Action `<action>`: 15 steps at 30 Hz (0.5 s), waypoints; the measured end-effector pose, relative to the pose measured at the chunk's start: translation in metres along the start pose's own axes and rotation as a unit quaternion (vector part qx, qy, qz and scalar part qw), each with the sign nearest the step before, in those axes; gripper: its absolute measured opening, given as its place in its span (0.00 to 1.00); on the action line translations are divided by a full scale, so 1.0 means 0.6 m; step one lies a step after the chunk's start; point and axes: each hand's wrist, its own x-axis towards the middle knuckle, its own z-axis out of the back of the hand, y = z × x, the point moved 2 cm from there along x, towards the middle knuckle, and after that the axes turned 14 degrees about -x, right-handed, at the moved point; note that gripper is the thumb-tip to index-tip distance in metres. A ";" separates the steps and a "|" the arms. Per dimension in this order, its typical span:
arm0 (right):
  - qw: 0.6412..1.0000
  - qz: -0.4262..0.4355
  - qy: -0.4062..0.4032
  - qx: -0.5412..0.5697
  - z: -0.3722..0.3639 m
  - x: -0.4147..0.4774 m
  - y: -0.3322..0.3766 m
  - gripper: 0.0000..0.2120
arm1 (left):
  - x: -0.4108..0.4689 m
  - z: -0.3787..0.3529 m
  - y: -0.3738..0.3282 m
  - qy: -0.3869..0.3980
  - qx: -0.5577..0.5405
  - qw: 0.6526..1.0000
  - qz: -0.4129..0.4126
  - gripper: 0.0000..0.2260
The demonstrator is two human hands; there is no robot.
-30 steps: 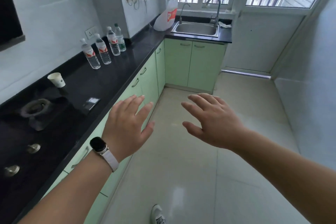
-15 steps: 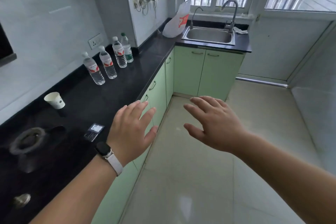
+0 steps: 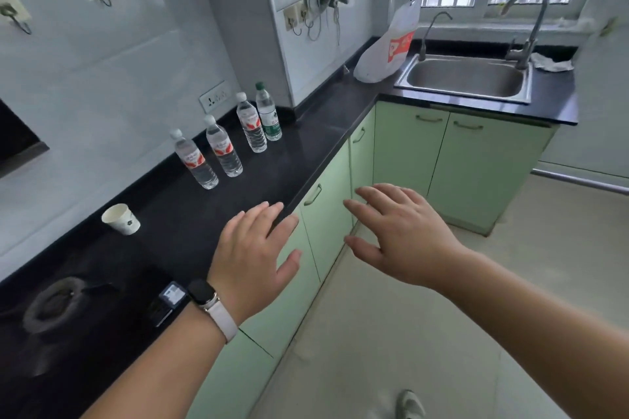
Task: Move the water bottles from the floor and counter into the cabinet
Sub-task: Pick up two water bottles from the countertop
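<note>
Several clear water bottles stand upright in a row on the black counter (image 3: 299, 160) near the wall: three with red labels (image 3: 195, 160) (image 3: 223, 148) (image 3: 251, 124) and one with a green label (image 3: 269, 112). Below the counter run light green cabinet doors (image 3: 325, 214), all closed. My left hand (image 3: 253, 255), with a watch on its wrist, hovers palm down over the counter's front edge, fingers spread and empty. My right hand (image 3: 401, 235) hovers palm down in front of the cabinet doors, also spread and empty. Both hands are well short of the bottles.
A white paper cup (image 3: 122, 219) stands on the counter left of the bottles. A stove burner (image 3: 54, 303) and a small dark device (image 3: 168, 303) lie nearer me. A plastic bag (image 3: 388, 48) leans beside the steel sink (image 3: 466, 78). Pale tiled floor (image 3: 476, 333) lies to the right.
The view has moved forward and closer to the counter, so the bottles and cabinets appear nearer. Both hands stay spread and empty; the left hand now hovers over the counter edge.
</note>
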 end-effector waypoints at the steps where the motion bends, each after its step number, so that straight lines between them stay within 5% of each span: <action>1: 1.000 0.010 -0.002 -0.001 -0.007 0.018 -0.025 0.28 | 0.023 -0.006 -0.003 0.000 0.007 1.000 0.002 0.21; 7: 0.997 0.068 -0.024 0.006 -0.049 0.122 -0.142 0.28 | 0.123 -0.038 -0.006 -0.009 0.055 0.997 0.056 0.21; 15: 0.987 0.155 -0.025 0.041 -0.084 0.257 -0.142 0.28 | 0.162 -0.043 0.057 0.000 0.088 0.986 0.145 0.22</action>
